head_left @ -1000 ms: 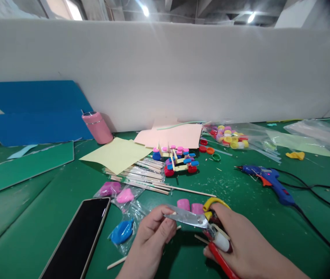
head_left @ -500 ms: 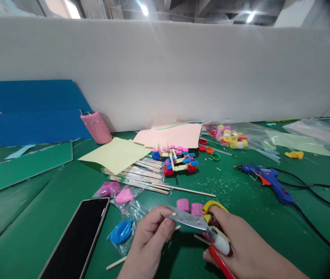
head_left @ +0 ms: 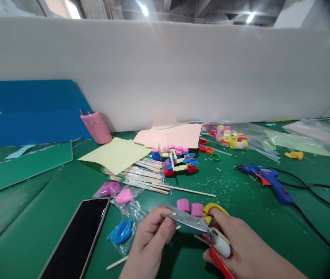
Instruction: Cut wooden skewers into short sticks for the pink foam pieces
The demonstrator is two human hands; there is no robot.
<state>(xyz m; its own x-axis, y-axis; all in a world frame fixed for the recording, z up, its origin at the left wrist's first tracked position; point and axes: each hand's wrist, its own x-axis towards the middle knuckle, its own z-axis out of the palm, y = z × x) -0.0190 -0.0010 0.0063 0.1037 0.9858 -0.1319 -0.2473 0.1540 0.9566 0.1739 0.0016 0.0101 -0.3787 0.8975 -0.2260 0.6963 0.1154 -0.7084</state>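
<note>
My right hand grips a pair of scissors with yellow and red handles, the blades pointing left and nearly closed. My left hand pinches a thin wooden stick at the blade tips; most of the stick is hidden by the fingers. Two pink caps sit on the green table just beyond the scissors. A black phone lies to the left of my left hand.
Bagged pink and blue balloons, a bundle of wooden sticks, cap-and-stick models, yellow paper, pink paper, a pink tumbler, a bag of caps, a blue glue gun with cord, blue boards.
The scissor blades have shifted slightly left and down against the stick at my left fingertips. Both hands stay in nearly the same place.
</note>
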